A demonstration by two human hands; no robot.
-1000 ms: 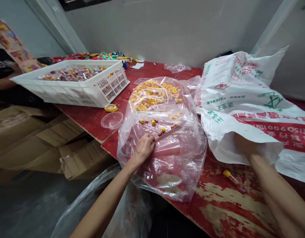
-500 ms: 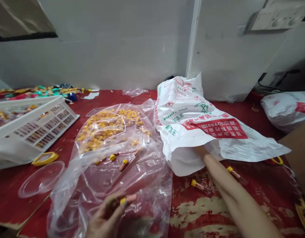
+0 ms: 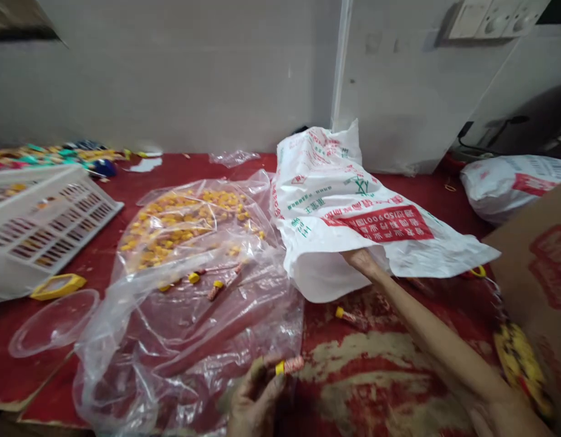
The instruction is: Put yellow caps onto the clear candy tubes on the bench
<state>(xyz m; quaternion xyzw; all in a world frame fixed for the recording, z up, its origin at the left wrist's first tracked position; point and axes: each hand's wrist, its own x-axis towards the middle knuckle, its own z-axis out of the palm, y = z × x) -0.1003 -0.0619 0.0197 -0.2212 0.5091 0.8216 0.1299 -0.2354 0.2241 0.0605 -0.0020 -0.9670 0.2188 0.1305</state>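
You've got a decent lane over the worn red tabletop [image 3: 367, 370] in front of the white printed sack [image 3: 353, 224], but your bare right forearm [image 3: 426, 321], a yellow-capped clear tube [image 3: 351, 317] and that crumpled clear plastic bag [image 3: 193, 328] hem it in.

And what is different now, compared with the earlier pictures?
The left hand, first down on the clear bag, has moved right, to the bag's near right edge; it holds a yellow-capped tube, not clearly visible there at first. The view also turned right. The right hand is still in the white sack's mouth; bag and sack stay side by side.
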